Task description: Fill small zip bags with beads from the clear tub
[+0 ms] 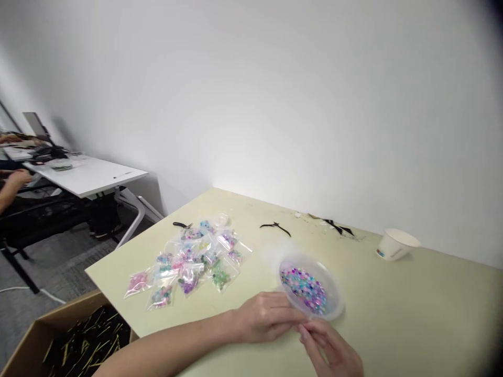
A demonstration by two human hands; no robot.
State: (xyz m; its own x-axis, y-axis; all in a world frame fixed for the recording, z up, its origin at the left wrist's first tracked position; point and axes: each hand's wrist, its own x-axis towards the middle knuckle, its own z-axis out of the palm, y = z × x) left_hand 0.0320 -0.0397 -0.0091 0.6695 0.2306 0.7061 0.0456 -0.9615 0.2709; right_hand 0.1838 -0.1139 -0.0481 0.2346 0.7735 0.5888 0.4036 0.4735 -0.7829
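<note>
My left hand [269, 317] reaches in from the left, its fingers closed and pointing right. Its fingertips meet those of my right hand [332, 348], which is pinched at the near rim of a round translucent bowl [334, 303]. Whatever lies between the fingertips is too small or hidden to make out. In the bowl is a heap of small shiny beads [304, 288] in pink, purple, blue and teal. Left of the hands, several clear zip bags of beads [220, 275] lie in an overlapping pile, in pink, green, purple and blue.
On the pale yellow-green table [393, 314] lie black-handled pliers [183, 225], a second black plier-like tool [275, 226], black scraps [334, 226] by the wall and a tilted paper cup [396, 244]. A cardboard box [29, 340] stands below left. Another person's hand [18, 179] shows far left.
</note>
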